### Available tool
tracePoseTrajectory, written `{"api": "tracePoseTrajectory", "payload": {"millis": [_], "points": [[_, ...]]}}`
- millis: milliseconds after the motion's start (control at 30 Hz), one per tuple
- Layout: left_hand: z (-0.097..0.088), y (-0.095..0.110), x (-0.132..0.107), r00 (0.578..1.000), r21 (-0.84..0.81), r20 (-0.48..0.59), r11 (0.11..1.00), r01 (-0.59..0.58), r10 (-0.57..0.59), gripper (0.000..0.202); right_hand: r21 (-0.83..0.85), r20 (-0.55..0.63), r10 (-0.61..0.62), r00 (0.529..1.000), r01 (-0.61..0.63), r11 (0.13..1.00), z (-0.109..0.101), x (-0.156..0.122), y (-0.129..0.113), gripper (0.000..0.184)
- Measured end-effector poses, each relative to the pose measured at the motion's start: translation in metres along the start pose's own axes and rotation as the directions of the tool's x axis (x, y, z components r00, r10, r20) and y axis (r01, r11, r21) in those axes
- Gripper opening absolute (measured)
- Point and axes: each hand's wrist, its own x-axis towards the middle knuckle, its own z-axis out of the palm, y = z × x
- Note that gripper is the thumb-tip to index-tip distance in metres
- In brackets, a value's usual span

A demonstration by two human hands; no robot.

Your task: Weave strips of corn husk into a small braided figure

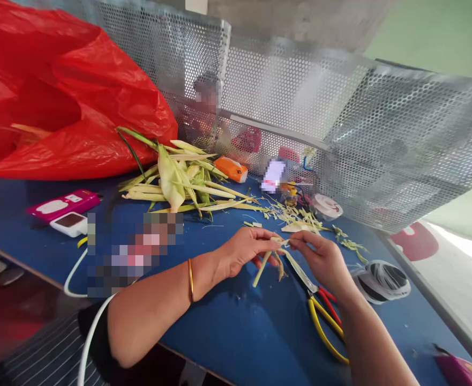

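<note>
My left hand [252, 249] holds pale green corn husk strips [263, 268] between thumb and fingers, with their ends hanging down over the table. My right hand [320, 256] pinches the other end of the husk, its fingertips close to those of the left. Beneath my right hand and wrist, scissors [313, 289] with yellow and red handles lie on the blue table, blades pointing away. Just beyond both hands are scattered husk scraps [300, 217]. A pile of corn husks [175, 179] lies farther back on the left.
A large red plastic bag [79, 91] fills the back left. Perforated metal panels [276, 91] border the table [236, 332]. An orange tissue pack [231, 169], a lit phone [274, 175], a pink box [62, 205], a white cable [87, 338] and a plastic-wrapped roll [382, 281] surround the work area.
</note>
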Motion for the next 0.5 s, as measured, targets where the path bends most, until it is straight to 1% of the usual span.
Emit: {"api": "tracePoseTrajectory", "payload": {"millis": [67,100,167,200,233,300,367,400,433,500], "points": [[0.001,0.000,0.000,0.999,-0.022,-0.050,1.000,0.007,-0.008,0.022,-0.179,-0.113,-0.110,0.987,0.089,0.980,0.004,-0.001,-0.004,0.020],[0.002,0.000,0.000,0.997,-0.044,-0.076,0.999,0.006,-0.009,0.021,-0.273,-0.179,-0.178,0.968,0.125,0.954,0.005,-0.002,-0.008,0.018],[0.001,0.002,0.001,0.994,-0.112,-0.106,0.994,-0.002,-0.010,0.023,-0.422,-0.291,-0.318,0.902,0.177,0.889,0.006,-0.006,-0.020,0.016],[0.000,0.004,0.000,0.994,-0.150,-0.108,0.989,-0.008,-0.008,0.024,-0.461,-0.298,-0.389,0.872,0.226,0.858,0.007,-0.008,-0.027,0.016],[0.000,0.005,0.000,0.994,-0.187,-0.106,0.982,-0.016,-0.004,0.025,-0.488,-0.258,-0.459,0.850,0.296,0.821,0.008,-0.009,-0.033,0.017],[-0.002,0.007,0.000,0.995,-0.243,-0.100,0.970,-0.034,0.010,0.025,-0.516,-0.077,-0.564,0.822,0.451,0.728,0.012,-0.012,-0.043,0.022],[-0.004,0.007,0.000,0.994,-0.267,-0.105,0.962,-0.062,0.035,0.027,-0.542,0.094,-0.591,0.801,0.539,0.645,0.017,-0.012,-0.047,0.027],[-0.004,0.007,0.001,0.993,-0.271,-0.112,0.960,-0.071,0.042,0.028,-0.556,0.142,-0.588,0.797,0.555,0.619,0.019,-0.012,-0.047,0.028],[-0.004,0.007,0.001,0.991,-0.273,-0.123,0.959,-0.078,0.046,0.030,-0.567,0.159,-0.589,0.793,0.561,0.603,0.021,-0.012,-0.046,0.028],[-0.004,0.005,0.002,0.986,-0.268,-0.157,0.959,-0.090,0.049,0.033,-0.575,0.140,-0.611,0.779,0.566,0.590,0.024,-0.011,-0.043,0.024]]}}
